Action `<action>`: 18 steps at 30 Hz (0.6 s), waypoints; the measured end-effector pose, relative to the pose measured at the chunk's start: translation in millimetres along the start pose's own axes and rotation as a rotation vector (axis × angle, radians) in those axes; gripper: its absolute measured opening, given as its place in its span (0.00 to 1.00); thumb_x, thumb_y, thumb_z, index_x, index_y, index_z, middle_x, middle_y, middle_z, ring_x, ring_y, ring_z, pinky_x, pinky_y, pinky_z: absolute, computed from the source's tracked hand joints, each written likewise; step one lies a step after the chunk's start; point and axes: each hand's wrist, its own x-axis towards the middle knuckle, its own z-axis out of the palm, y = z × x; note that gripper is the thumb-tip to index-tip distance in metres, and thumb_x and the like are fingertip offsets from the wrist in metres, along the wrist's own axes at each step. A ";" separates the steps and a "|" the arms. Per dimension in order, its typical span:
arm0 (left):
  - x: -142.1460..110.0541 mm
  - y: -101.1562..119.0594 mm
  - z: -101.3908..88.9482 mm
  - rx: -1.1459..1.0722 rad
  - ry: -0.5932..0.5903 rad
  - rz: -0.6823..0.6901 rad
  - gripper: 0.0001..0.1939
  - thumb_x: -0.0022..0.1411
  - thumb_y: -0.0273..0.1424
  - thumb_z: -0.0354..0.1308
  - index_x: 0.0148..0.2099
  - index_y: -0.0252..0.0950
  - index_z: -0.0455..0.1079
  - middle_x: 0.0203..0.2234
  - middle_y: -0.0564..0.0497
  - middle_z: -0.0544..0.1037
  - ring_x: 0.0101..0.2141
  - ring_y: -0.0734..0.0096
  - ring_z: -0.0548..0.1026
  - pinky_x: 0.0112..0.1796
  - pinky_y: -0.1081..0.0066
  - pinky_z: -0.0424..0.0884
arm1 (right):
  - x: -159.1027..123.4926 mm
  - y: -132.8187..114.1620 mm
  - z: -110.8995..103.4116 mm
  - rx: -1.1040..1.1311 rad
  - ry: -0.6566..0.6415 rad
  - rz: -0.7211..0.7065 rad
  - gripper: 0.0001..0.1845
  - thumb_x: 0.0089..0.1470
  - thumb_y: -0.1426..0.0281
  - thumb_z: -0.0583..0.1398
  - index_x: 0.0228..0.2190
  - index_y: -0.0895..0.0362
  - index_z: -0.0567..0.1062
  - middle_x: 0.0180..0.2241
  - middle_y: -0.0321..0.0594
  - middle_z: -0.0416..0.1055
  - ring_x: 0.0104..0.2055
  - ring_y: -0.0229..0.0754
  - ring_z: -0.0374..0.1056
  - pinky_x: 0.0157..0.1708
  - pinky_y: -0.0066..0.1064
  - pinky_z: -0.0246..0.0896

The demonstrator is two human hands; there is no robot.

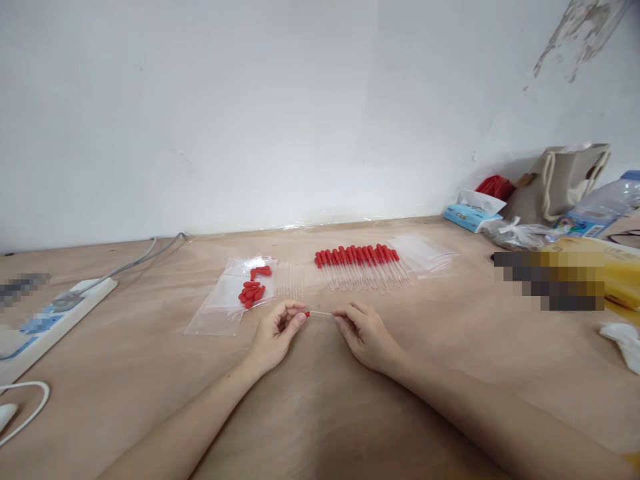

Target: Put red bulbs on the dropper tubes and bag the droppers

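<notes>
Both my hands rest on the brown table and hold one thin clear dropper (320,313) between them. My left hand (277,333) pinches its red rubber cap end. My right hand (365,333) pinches the clear glass tip end. Just beyond my left hand lie loose red caps (253,292) on clear plastic bags (220,307), with a few bare glass tubes (290,280) beside them. A row of several finished droppers with red caps (357,263) lies further back, in front of my right hand.
More clear bags (425,253) lie right of the dropper row. A white power strip (55,313) and cables sit at the left. At the far right are a tissue pack (470,215), a canvas bag (560,180), a bottle (605,207) and a yellow object (623,280).
</notes>
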 end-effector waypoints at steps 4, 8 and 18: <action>-0.2 -2.3 -2.0 0.037 -0.023 -0.046 0.13 0.59 0.39 0.49 0.40 0.35 0.67 0.27 0.52 0.73 0.26 0.74 0.70 0.27 0.75 0.66 | -1.8 -0.7 2.0 0.008 -0.018 0.008 0.09 0.55 0.73 0.50 0.35 0.56 0.69 0.30 0.40 0.68 0.35 0.38 0.64 0.37 0.33 0.55; -0.5 -5.0 -2.7 0.031 -0.062 -0.056 0.13 0.58 0.38 0.52 0.39 0.35 0.68 0.22 0.54 0.71 0.24 0.75 0.69 0.27 0.75 0.66 | -2.1 0.6 2.8 0.004 -0.028 -0.012 0.09 0.55 0.73 0.50 0.35 0.56 0.69 0.30 0.39 0.68 0.34 0.37 0.64 0.39 0.33 0.53; -1.9 -1.5 -1.4 0.128 -0.078 0.023 0.11 0.57 0.37 0.53 0.37 0.36 0.70 0.29 0.51 0.75 0.30 0.71 0.71 0.32 0.73 0.67 | -1.5 -1.6 0.5 0.002 -0.005 -0.023 0.09 0.55 0.73 0.51 0.35 0.56 0.69 0.29 0.38 0.69 0.34 0.36 0.64 0.39 0.33 0.52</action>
